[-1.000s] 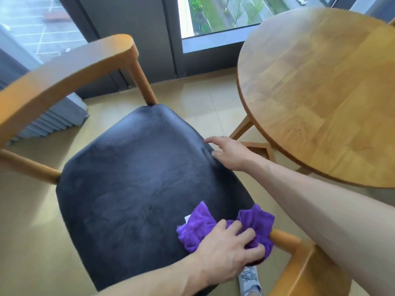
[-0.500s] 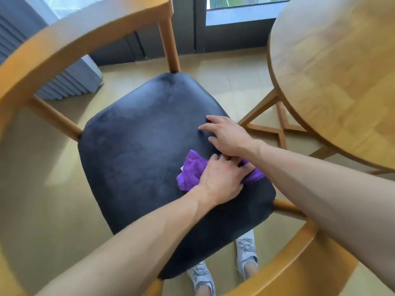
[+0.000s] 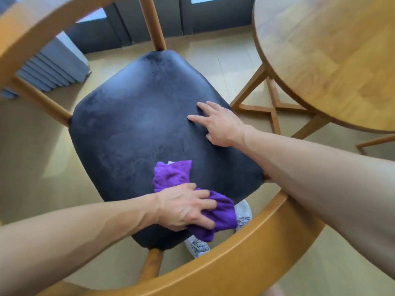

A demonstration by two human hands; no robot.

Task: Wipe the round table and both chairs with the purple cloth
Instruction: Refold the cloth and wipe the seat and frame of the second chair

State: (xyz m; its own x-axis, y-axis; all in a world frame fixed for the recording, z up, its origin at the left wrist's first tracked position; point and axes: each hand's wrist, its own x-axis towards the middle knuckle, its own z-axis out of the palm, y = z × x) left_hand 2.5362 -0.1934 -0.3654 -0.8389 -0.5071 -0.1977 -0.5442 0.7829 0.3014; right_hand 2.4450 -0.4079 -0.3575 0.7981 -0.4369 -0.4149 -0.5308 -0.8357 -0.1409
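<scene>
Left hand (image 3: 183, 207) lies palm down on the purple cloth (image 3: 175, 176) at the near edge of the chair seat (image 3: 136, 124), fingers curled over the bunched fabric and gripping it. Part of the cloth sticks out beyond the knuckles toward the seat's middle; another fold spills past the fingertips over the seat's near edge and hangs above the floor. A small pale tag or patch shows at the cloth's far tip; too small to make out.

Right hand (image 3: 222, 124) rests on the seat near its right edge, fingers spread and nearly straight, holding nothing. It is well apart from the cloth.

Count: one cloth, one chair in view, one round table (image 3: 333, 60), two hands, two grey shoes (image 3: 197, 247) showing under the seat's near edge.

The chair's curved wooden back rail (image 3: 224, 259) sweeps across the near foreground and up the left side, blurred and cut off by the frame. Three wooden posts join rail to seat. The table is cut off at the top and right edges; its crossed legs show below the top, beside the seat's right corner. One shoe is partly hidden by cloth and rail. The right forearm covers the seat's near right corner.
</scene>
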